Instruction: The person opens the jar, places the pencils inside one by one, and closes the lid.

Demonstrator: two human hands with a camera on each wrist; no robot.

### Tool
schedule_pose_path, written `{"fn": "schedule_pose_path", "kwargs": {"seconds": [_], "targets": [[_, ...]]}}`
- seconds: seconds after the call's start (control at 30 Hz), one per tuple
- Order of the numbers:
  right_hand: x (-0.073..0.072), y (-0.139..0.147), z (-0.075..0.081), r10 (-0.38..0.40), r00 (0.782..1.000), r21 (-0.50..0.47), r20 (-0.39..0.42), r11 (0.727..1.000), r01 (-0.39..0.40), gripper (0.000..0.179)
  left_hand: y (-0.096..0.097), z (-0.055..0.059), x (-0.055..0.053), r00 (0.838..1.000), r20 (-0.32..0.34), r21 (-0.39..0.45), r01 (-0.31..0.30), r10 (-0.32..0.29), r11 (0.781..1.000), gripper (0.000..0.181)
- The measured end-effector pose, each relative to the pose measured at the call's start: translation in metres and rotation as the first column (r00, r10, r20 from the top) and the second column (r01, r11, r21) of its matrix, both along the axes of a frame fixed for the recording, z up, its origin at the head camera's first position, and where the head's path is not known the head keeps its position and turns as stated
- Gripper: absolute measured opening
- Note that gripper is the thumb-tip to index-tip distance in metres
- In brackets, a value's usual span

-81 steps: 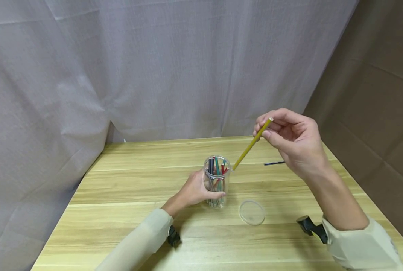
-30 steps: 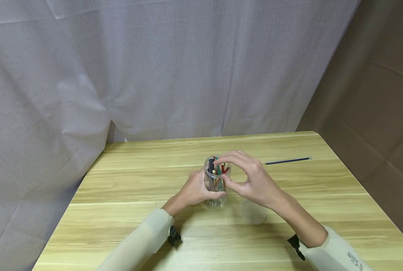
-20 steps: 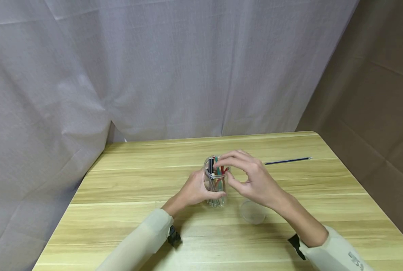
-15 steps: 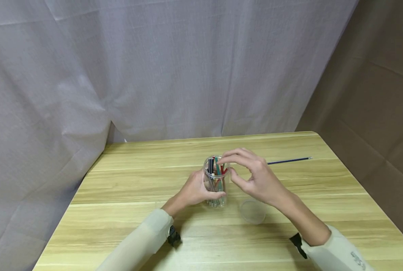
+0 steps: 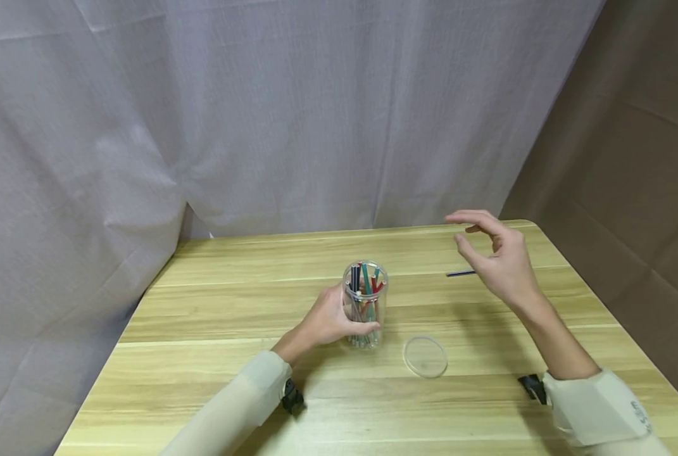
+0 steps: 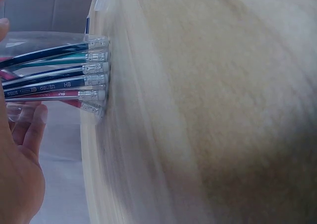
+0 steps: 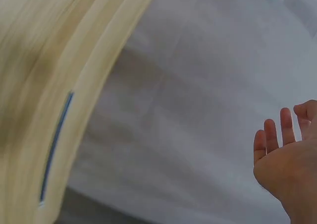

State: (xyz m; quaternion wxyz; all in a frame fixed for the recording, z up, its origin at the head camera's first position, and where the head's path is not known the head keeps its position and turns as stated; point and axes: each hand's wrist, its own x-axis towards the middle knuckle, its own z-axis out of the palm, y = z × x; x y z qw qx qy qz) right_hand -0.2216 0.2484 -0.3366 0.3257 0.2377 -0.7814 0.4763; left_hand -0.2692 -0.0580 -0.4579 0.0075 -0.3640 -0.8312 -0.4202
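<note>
My left hand (image 5: 326, 320) grips a clear plastic jar (image 5: 382, 316) that stands upright on the table. Several pencils (image 5: 354, 278), dark, green and red, fill it. In the left wrist view their eraser ends (image 6: 96, 80) sit at the jar's bottom, and one dark pencil (image 6: 59, 85) is marked HB. My right hand (image 5: 504, 259) hovers above the table to the right of the jar, fingers and thumb apart, nothing between them. Beneath it lies a dark blue pencil (image 5: 460, 273), partly hidden by that hand; the right wrist view shows the whole blue pencil (image 7: 55, 147).
A round clear lid (image 5: 425, 356) lies flat on the wooden table (image 5: 202, 304), to the front right of the jar. Grey cloth (image 5: 293, 126) hangs behind the table's far edge, and a brown panel (image 5: 629, 158) stands along the right side.
The yellow pencil that my right hand held beside the jar has left that hand. After its fingers were over the jar's mouth, this hand has moved up and right. The left hand stays put.
</note>
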Motion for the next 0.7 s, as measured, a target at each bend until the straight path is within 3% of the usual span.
{"fn": "schedule_pose_path", "kwargs": {"seconds": [0.3,0.7], "targets": [[-0.024,0.047,-0.026,-0.082,0.979,-0.139,0.188,0.984,0.109,0.033,0.0,-0.001,0.0,1.0,0.001,0.005,-0.002,0.002,1.0,0.073],[-0.039,0.076,-0.067,-0.157,0.928,-0.048,0.337,0.982,0.184,0.033,0.001,-0.001,0.001,1.0,-0.018,-0.002,-0.008,0.008,1.0,0.075]]}}
